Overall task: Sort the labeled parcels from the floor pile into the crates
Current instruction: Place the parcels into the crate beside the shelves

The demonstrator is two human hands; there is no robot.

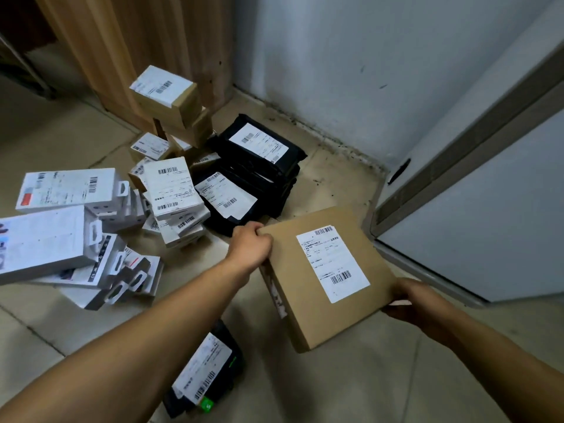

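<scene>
Many parcels lie in a pile on the floor (305, 386). At the far left are big white boxes (61, 190), one on top of another. Under them lie thin white packs (134, 276) with hang holes, spread out flat. Next comes a leaning stack of small boxes (172, 190) with white labels and black bar codes. Behind that stack stand tan boxes (166, 90), piled high against a wooden panel (122, 41); the top one has a label on it. To the right of these lie black bags (259, 145), one over another, each with a white label. They are close to the corner of the wall (366, 56). All the boxes and bags are shut, so I cannot tell what is inside them.

Nearer, under the left arm, one more black parcel (207, 370) lies alone on the floor. It has a white label and a small green mark.

The left hand (251, 242) grips the far left corner of a flat brown box (326, 276); its fingers curl over the edge. The brown box is tilted, with a white label facing up. It is in both hands, just to the right of the black bags and near a grey door (488, 209). The right hand (412, 303) holds the near right edge. Its thumb lies on the edge and its fingers go under the box, out of sight.
</scene>
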